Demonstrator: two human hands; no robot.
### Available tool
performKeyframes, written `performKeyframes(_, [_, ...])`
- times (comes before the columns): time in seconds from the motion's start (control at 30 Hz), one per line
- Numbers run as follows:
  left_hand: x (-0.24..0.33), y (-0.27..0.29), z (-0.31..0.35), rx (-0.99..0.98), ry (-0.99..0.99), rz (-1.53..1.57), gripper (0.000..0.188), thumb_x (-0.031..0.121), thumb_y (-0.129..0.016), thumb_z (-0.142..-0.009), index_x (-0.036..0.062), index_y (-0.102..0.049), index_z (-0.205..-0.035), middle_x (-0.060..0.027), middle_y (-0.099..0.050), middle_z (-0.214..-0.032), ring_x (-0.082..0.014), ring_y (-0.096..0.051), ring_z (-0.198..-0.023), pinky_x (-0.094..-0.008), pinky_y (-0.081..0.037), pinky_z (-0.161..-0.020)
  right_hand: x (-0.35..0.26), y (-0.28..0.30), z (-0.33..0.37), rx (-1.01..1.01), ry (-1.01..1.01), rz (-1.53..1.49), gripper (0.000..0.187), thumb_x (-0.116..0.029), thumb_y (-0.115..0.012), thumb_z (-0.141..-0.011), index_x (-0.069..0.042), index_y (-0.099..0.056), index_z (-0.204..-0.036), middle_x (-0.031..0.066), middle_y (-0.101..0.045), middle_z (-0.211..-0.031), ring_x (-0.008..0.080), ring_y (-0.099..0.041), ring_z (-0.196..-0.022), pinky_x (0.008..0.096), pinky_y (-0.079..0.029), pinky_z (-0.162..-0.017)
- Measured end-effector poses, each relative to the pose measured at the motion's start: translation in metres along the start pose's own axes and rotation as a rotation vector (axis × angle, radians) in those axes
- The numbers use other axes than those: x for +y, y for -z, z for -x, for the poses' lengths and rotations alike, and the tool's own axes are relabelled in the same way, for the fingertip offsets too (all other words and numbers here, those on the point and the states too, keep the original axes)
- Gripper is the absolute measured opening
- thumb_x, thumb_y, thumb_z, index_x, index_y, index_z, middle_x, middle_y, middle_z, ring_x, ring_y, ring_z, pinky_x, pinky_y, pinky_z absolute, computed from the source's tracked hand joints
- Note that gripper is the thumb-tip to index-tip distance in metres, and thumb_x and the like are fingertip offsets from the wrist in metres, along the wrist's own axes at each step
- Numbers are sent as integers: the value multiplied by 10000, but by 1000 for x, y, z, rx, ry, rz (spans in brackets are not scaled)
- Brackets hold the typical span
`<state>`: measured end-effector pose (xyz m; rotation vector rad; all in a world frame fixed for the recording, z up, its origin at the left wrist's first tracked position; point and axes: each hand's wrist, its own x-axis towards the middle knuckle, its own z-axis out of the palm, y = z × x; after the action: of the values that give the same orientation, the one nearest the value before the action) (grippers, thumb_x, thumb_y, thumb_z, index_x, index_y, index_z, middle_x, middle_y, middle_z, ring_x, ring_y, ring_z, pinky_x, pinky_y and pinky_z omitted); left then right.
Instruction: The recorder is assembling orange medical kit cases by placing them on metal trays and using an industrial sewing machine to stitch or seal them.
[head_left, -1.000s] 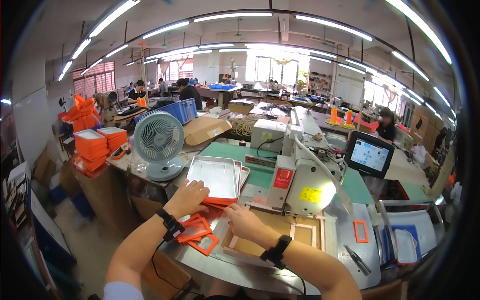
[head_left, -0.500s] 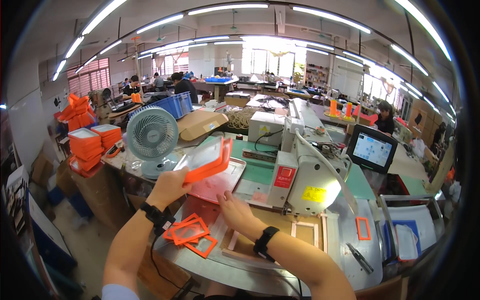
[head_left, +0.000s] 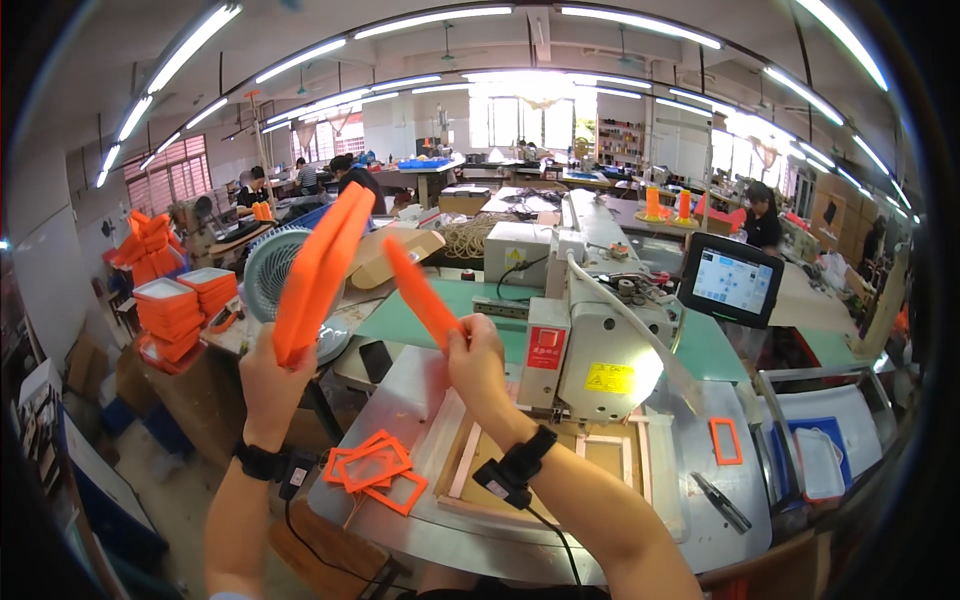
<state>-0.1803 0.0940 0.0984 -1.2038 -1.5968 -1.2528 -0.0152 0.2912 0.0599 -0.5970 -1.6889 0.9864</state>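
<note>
My left hand [head_left: 275, 388] is raised at the left, closed around the lower end of several stacked orange panels [head_left: 322, 270] that tilt up and away. In my right hand [head_left: 478, 362], thumb and fingers pinch the lower corner of one more orange panel [head_left: 420, 292], seen nearly edge-on. The two hands are apart, above the metal worktable. Below them lies a loose pile of orange rectangular frames [head_left: 375, 470]. Beside my right forearm, a board with pale strips [head_left: 460, 490] lies under the head of a white sewing machine [head_left: 610, 350].
A fan [head_left: 275, 275] and stacked orange pieces [head_left: 168, 315] stand at the left. A phone [head_left: 376, 360] lies beyond the hands. At right are a screen [head_left: 732, 280], a single orange frame [head_left: 726, 441], a dark cutter-like tool [head_left: 722, 502] and a blue tray [head_left: 845, 450]. People sit farther back.
My left hand has moved left and lifted its panels upright. My right hand has risen and now grips an orange panel. The pale, tray-like piece has left the table, uncovering the phone.
</note>
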Motion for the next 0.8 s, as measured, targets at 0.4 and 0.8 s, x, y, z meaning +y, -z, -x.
performKeyframes(0.4, [-15,-9,16,-114,74,-59,352,214,-792,-774,36,-597,-1007,-218,-658,-763,-442,-660,-759,-464,-528,-629,-100,70,98,-164,-268,-1081,220,-186,-632,-1010,-3,-576,-1119,69,-631,-942,158,-627,-798,352,-520,-728])
performKeyframes(0.8, [-18,-68,62,-892,-430,-30,189,166,-705,-797,65,-607,-924,-145,-661,-819,-353,-663,-810,-467,-517,-683,-114,281,218,61,-27,-772,523,-397,-591,-1006,-37,-479,-1368,166,-679,-1093,259,-671,-662,336,-521,-462])
